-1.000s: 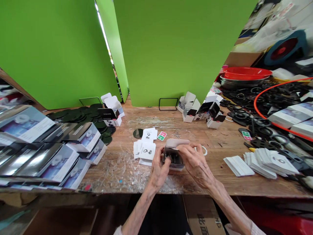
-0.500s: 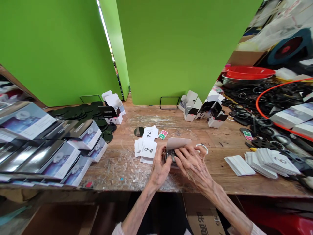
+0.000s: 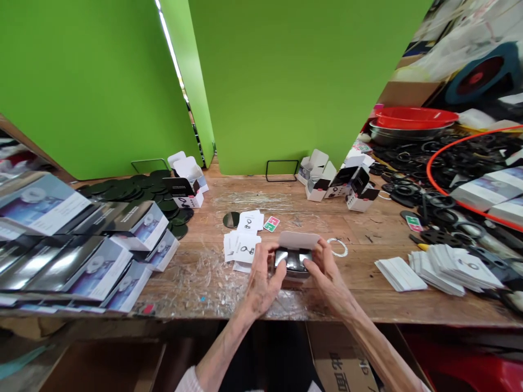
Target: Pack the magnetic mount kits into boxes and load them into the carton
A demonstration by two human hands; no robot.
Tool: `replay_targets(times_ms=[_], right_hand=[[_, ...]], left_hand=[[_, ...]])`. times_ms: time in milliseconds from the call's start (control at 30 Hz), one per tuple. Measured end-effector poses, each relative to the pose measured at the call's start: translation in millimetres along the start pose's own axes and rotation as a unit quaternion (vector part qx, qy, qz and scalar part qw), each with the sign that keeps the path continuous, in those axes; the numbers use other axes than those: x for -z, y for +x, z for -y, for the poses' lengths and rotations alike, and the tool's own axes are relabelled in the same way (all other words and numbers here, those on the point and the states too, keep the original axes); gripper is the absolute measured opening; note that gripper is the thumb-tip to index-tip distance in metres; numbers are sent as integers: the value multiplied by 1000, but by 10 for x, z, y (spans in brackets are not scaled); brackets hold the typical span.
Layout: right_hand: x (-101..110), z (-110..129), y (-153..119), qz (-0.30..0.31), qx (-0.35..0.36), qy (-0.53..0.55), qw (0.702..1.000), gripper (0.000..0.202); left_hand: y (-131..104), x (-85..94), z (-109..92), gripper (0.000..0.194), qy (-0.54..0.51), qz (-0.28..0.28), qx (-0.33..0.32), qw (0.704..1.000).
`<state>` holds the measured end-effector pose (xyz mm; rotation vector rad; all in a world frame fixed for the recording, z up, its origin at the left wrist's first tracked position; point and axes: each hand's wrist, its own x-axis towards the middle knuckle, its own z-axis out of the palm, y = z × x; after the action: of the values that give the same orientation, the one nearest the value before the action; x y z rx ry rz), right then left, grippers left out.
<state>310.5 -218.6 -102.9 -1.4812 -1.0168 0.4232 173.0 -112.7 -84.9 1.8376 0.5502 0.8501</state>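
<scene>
A small cardboard box (image 3: 297,240) stands near the table's front edge, its pale lid flap raised at the back and dark, shiny flaps or contents at its top. My left hand (image 3: 262,276) grips the box's left side, thumb on the top front edge. On the right side my right hand (image 3: 328,270) holds the same box, its thumb also at the top edge. What lies deeper inside is hidden. Just left of the box are printed leaflets (image 3: 246,248). A white ring (image 3: 339,247) lies right of my right hand, and a green and red card (image 3: 271,224) behind the leaflets.
Closed printed boxes (image 3: 96,264) are stacked at the left, with dark round discs (image 3: 163,206) behind them. Open boxes (image 3: 322,184) stand at the back right. Folded leaflets (image 3: 461,270) and black ring-shaped parts (image 3: 443,201) fill the right. Green panels (image 3: 310,81) rise behind the table.
My right hand has moved from over the box's opening to its right side, uncovering the dark, shiny top. The left hand stays at the left side.
</scene>
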Motion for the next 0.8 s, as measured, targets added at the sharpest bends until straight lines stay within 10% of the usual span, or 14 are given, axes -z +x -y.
replay_targets(times_ms=[233,567,800], right_hand=[[181,-92,-123,28,220,-305,926,43],[132,35,-148,48,174,-328,927,47],[176,105,-59,39,282,-375,882,52]], left_hand=[[133,311,23,46,-42,155,-62,985],[143,405,20,53,61,176,-131,974],[168,355,11,30,98,149,-126,976]])
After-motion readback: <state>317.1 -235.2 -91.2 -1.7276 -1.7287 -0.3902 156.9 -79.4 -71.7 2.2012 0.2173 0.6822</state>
